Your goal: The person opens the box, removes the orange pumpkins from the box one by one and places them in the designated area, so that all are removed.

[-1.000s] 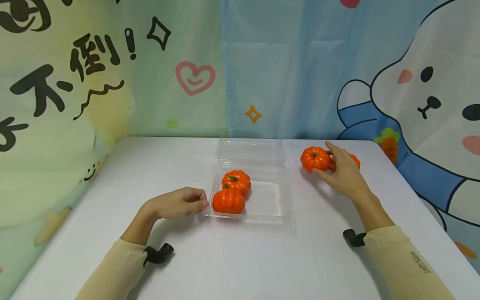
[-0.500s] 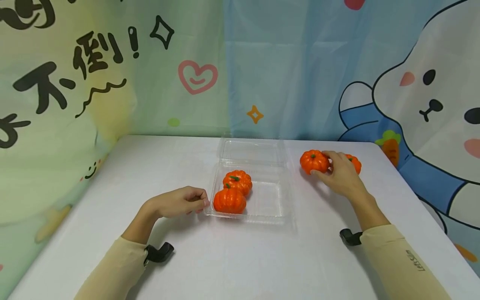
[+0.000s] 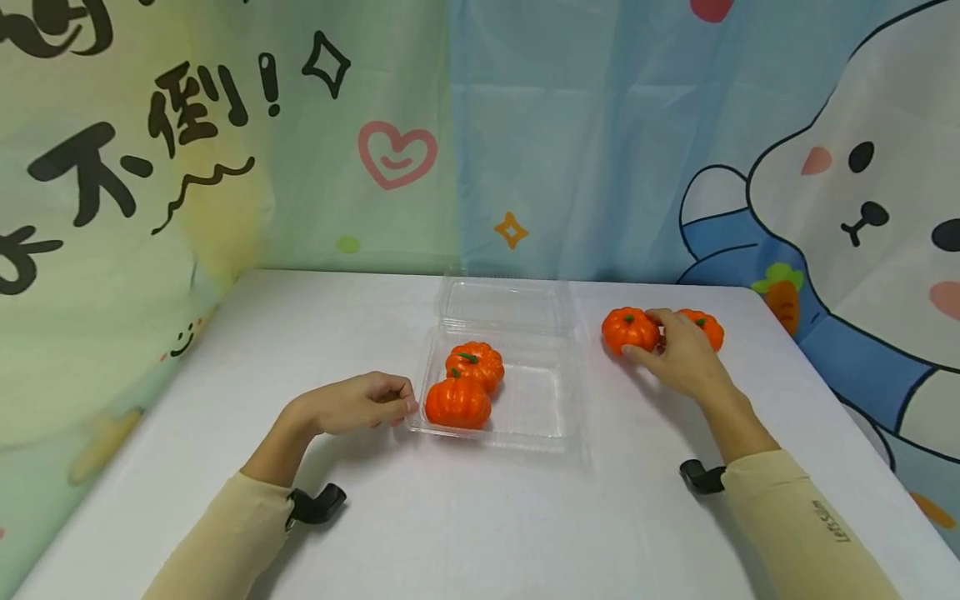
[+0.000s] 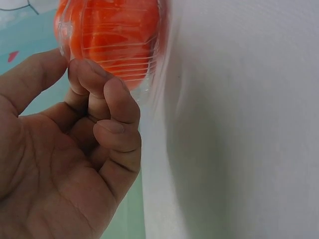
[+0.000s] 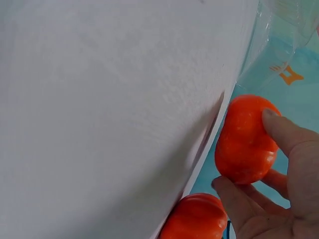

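Orange, glossy, the pumpkin (image 3: 627, 331) right of the box (image 3: 536, 400) was pinched in the right hand (image 3: 684, 357), probably light, stiff, slippery, best held round its sides; the left hand (image 3: 360, 405) pinched the box's left edge.

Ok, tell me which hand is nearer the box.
The left hand: it pinches the box by its near left corner; the right hand grips a pumpkin off to the box's right.
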`<state>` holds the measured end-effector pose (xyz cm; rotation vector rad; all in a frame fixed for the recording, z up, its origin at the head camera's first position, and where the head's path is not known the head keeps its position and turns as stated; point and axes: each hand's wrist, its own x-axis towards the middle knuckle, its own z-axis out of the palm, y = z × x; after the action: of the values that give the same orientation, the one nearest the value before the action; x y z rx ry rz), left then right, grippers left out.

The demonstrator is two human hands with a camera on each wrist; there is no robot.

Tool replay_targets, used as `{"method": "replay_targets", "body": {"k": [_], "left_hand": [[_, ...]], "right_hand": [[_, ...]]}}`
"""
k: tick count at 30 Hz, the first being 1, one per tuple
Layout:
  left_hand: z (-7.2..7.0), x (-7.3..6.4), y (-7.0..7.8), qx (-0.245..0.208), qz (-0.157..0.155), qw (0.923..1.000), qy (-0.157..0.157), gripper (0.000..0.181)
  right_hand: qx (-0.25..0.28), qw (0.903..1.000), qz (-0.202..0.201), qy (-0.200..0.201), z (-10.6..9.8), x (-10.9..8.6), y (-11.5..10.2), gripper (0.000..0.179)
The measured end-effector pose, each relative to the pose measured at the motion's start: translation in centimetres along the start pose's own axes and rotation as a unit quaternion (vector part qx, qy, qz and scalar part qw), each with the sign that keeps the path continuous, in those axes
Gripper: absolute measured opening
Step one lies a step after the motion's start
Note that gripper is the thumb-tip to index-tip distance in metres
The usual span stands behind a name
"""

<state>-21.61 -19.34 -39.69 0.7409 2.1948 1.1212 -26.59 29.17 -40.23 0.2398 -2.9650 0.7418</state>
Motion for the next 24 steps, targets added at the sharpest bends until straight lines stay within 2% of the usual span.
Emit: {"method": "replay_targets", "body": {"k": [5, 13, 24], "left_hand": [[0.1, 0.39, 0.04, 0.003, 0.008, 1.0, -0.002, 0.022], [-0.02, 0.39, 0.19, -0.005, 0.003, 1.0, -0.006, 0.019], [-0.23, 0.31, 0.31, 0.002, -0.001, 1.0, -0.006, 0.02]], "right_hand": [[-0.012, 0.9999, 0.005, -0.001, 0.03, 0.14, 0.03, 0.072], [-0.008, 0.9994, 0.024, -0.024, -0.14, 0.4, -0.07, 0.077], [-0.032, 0.9994, -0.004, -0.009, 0.18, 0.4, -0.42, 0.082]]}}
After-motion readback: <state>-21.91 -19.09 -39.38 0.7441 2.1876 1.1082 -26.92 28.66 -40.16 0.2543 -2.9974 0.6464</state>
